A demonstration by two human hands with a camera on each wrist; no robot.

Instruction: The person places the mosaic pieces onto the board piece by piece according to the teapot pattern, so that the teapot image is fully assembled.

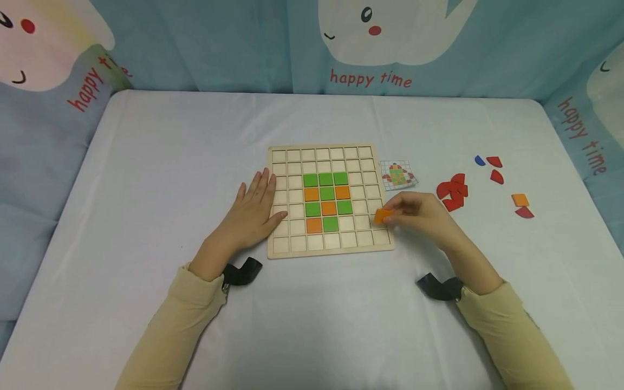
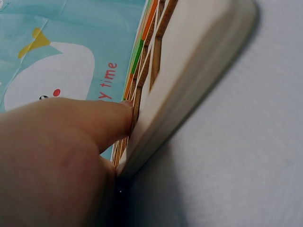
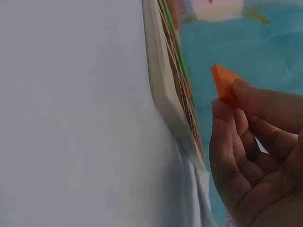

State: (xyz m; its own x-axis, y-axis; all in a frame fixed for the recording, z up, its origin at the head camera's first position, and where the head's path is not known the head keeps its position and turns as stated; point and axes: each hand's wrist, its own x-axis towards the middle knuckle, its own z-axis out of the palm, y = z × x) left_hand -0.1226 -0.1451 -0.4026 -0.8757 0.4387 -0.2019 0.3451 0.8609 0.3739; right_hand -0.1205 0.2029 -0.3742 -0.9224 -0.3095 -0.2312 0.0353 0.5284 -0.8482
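We see white table (image 1: 146, 162). On it, wooden grid board (image 1: 359, 207), sides roughly parallel to table's far edge. Left hand (image 1: 249, 215) at board's left edge, fingers straight, thumb spread inward. Right hand (image 1: 421, 213) by board's right edge, thumb and fingers pinching. Picture card (image 1: 398, 175) just beside board. In that pinch, orange tile (image 1: 381, 216) over board's right side, tilted; right wrist view shows us corner pointing up-left; long axis we cannot tell.
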